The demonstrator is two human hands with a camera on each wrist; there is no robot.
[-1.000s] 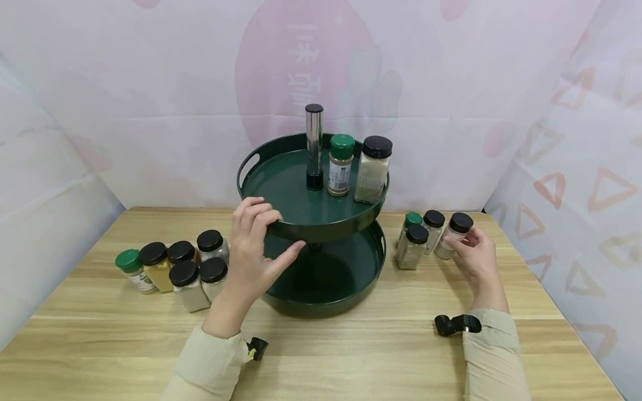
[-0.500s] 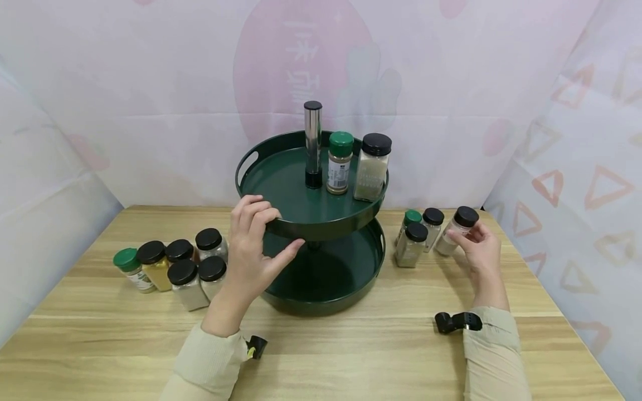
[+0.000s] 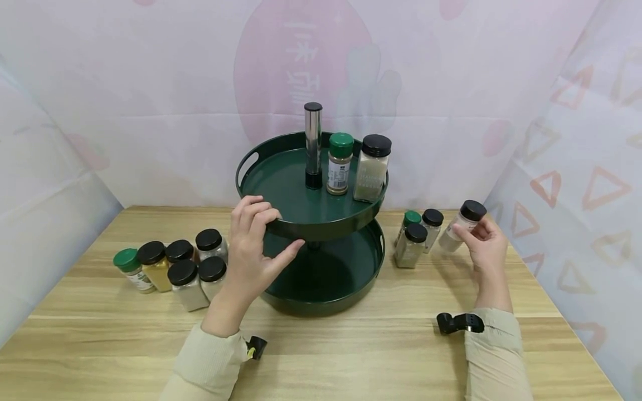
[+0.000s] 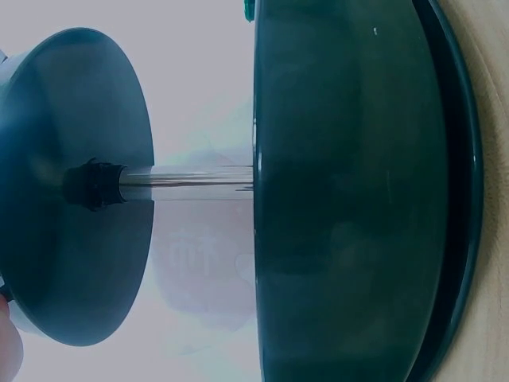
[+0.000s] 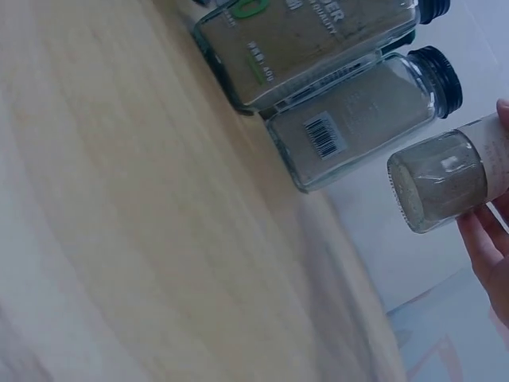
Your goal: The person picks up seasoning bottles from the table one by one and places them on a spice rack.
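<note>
A two-tier dark green turntable (image 3: 286, 195) stands mid-table, a shiny post rising from its upper tier. My left hand (image 3: 253, 245) grips that tier's front-left rim, fingers over the edge and thumb below; just a fingertip (image 4: 9, 346) shows in the left wrist view. At the right, my right hand (image 3: 487, 245) holds a small clear spice jar (image 3: 453, 234) with a black lid between thumb and fingers. The jar leans to the right, and its base hangs off the table in the right wrist view. On the upper tier stand a green-capped spice jar (image 3: 339, 170) and a larger black-lidded jar (image 3: 371, 175).
Several jars with black or green lids cluster at the left, among them a yellow-filled jar (image 3: 157, 273). Left of my right hand, a black-lidded jar (image 3: 411, 250), another black-lidded jar (image 3: 432, 231) and a green-capped jar (image 3: 410, 219) stand together. A cloth backdrop (image 3: 200, 161) rises behind.
My right hand has lifted the spice jar and moved it slightly right and up, tilting it, away from the jars beside it. My left hand has stayed on the tier's rim.
</note>
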